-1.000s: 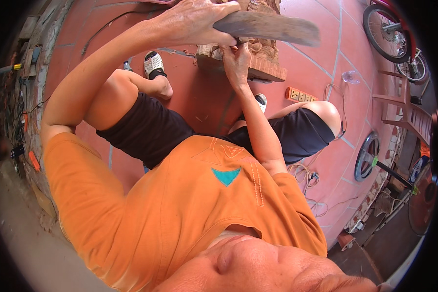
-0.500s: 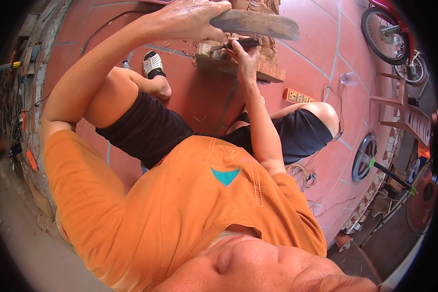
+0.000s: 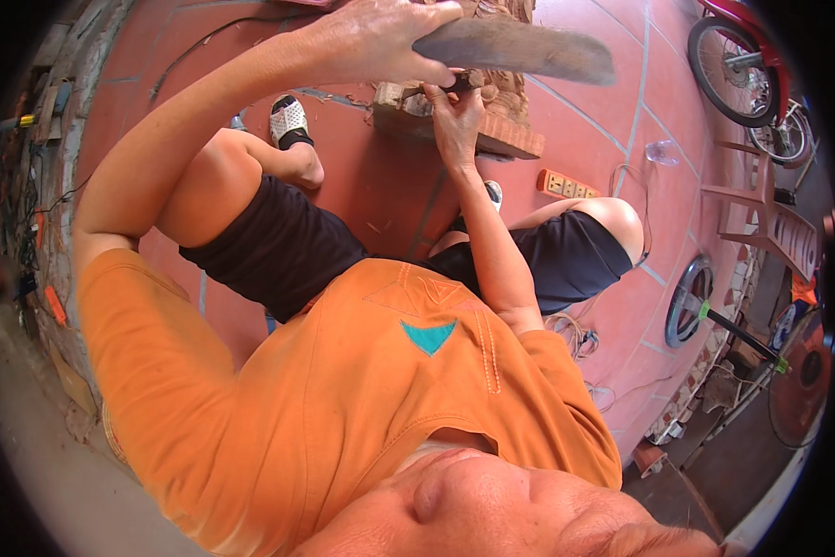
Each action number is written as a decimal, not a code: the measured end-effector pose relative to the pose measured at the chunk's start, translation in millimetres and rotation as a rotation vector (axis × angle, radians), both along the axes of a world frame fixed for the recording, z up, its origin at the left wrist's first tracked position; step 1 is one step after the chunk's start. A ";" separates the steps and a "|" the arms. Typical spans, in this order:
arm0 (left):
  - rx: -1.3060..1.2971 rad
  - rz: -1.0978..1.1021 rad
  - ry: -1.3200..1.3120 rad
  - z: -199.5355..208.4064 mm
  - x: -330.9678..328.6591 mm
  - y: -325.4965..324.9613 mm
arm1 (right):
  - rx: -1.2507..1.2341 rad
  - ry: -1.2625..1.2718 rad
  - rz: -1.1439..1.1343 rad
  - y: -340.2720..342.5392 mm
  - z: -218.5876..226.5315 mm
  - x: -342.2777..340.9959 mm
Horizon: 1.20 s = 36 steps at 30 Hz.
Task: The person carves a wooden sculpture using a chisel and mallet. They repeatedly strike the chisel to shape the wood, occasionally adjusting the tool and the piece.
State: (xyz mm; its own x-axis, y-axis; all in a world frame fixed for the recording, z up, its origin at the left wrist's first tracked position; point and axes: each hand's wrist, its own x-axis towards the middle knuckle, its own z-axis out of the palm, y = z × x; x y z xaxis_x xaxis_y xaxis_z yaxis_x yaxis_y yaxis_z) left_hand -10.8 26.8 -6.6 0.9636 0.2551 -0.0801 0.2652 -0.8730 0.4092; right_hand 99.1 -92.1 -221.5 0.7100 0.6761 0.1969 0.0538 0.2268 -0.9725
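Note:
My left hand [image 3: 376, 42] is closed round the end of a long, flat wooden mallet [image 3: 529, 51], which points to the right above the work. Below it, my right hand [image 3: 456, 125] grips a chisel [image 3: 469, 81] by its dark handle, fingers wrapped about it. The chisel's tip is hard to make out at the left side of the block. Both hands are over a carved wooden piece [image 3: 501, 104] with a thick, ridged base [image 3: 515, 137]. The mallet hides part of the carving.
Wood chips lie on the red tiled floor [image 3: 380, 186]. An orange power strip [image 3: 566, 184] sits right of the carving, with cables nearby. Farther right are a clear plastic cup [image 3: 661, 152], a plastic chair [image 3: 770, 218], a fan [image 3: 696, 302] and a red two-wheeler [image 3: 738, 65].
The mallet has shifted to the right and slightly down, along with my left hand. My right hand has moved a little left, and the chisel handle has turned.

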 end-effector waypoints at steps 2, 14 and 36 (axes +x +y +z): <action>0.065 0.039 0.077 -17.2 -0.1 -1.9 | -0.110 -0.040 -0.031 -2.2 -2.3 2.3; -0.029 -0.012 -0.027 -2.9 3.3 -4.7 | 0.008 0.022 0.016 0.7 -6.9 1.3; 0.056 -0.033 0.151 14.4 -8.0 11.3 | 0.101 0.635 0.056 -7.9 -12.6 27.6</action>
